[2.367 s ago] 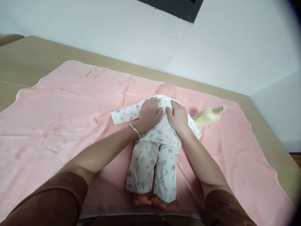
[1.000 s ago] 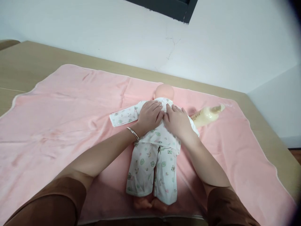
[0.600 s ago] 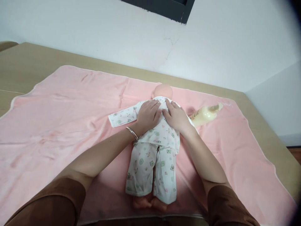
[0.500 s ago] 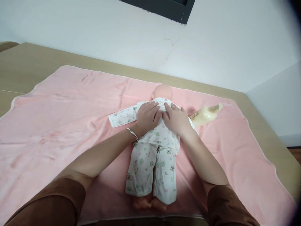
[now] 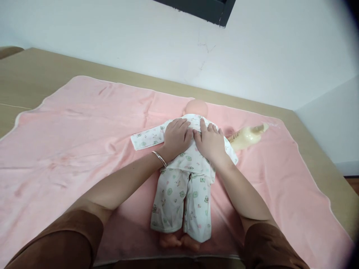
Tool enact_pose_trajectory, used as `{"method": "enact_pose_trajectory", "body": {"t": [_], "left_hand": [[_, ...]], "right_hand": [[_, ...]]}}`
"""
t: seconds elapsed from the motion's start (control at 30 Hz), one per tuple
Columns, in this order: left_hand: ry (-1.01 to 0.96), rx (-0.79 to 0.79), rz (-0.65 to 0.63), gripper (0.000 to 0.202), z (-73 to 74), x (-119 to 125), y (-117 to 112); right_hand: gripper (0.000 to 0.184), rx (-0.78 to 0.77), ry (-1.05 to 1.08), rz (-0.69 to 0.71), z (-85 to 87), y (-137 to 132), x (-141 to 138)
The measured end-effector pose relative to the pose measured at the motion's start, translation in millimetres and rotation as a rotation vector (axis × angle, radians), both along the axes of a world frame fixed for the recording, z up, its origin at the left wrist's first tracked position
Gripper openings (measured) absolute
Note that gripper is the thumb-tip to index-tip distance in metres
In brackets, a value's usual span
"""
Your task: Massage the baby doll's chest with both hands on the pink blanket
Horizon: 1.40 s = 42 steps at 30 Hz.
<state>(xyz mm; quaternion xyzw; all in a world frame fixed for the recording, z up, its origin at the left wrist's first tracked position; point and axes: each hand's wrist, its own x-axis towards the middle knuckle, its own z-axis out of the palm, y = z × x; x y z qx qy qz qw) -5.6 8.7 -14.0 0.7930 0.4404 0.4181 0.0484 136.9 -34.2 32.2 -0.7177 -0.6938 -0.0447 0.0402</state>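
Observation:
A baby doll [image 5: 182,179] in white printed pyjamas lies lengthwise on a pink blanket [image 5: 70,142], its head [image 5: 195,107] pointing away from me. Its bare feet [image 5: 179,241] are near the blanket's front edge. My left hand [image 5: 175,136], with a thin bracelet on the wrist, rests flat on the doll's chest with fingers stretched out. My right hand [image 5: 210,142] lies flat beside it on the chest, fingers spread, touching the left hand. An empty sleeve [image 5: 147,137] sticks out to the left. The doll's bare arm [image 5: 248,135] sticks out to the right.
The blanket covers most of a wooden table [image 5: 33,71] that stands against a white wall [image 5: 140,41]. A dark frame [image 5: 204,9] hangs at the top. The table's right edge [image 5: 331,175] drops off toward the floor.
My hands have drawn closer together on the doll's chest and slid slightly toward the collar. The doll and blanket have stayed in place; the view has shifted a little.

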Motion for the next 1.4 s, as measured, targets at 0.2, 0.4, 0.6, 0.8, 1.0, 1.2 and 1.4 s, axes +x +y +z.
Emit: {"method": "enact_pose_trajectory", "body": {"t": [0.2,0.4,0.6,0.8,1.0,1.2,1.4], "left_hand": [[0.009,-0.07,-0.003,0.037,0.4,1.4,1.1],[0.014,-0.053,-0.001,0.039,-0.9,1.1,2.3],[-0.003,-0.013,-0.026,0.038,-5.7,-1.2,6.0],[-0.006,-0.038,-0.052,0.038,-5.4,-2.0,6.2],[0.004,-0.023,-0.043,0.038,-4.6,-1.5,6.7],[0.003,-0.041,-0.044,0.038,-6.0,-1.3,7.4],[-0.006,-0.057,-0.052,0.038,-5.2,-1.3,7.0]], "right_hand": [[0.064,0.033,0.056,0.016,-4.9,0.9,0.4],[0.063,0.017,0.123,0.048,-6.2,5.7,3.9],[0.063,-0.008,0.183,0.082,-2.4,10.5,11.4],[0.064,-0.012,0.269,0.135,-1.2,15.9,21.3],[0.067,-0.007,0.297,0.105,-0.9,16.3,19.9],[0.069,-0.002,0.289,0.087,-0.4,16.0,19.1],[0.069,0.009,0.286,0.079,-1.2,15.7,18.8]]}}
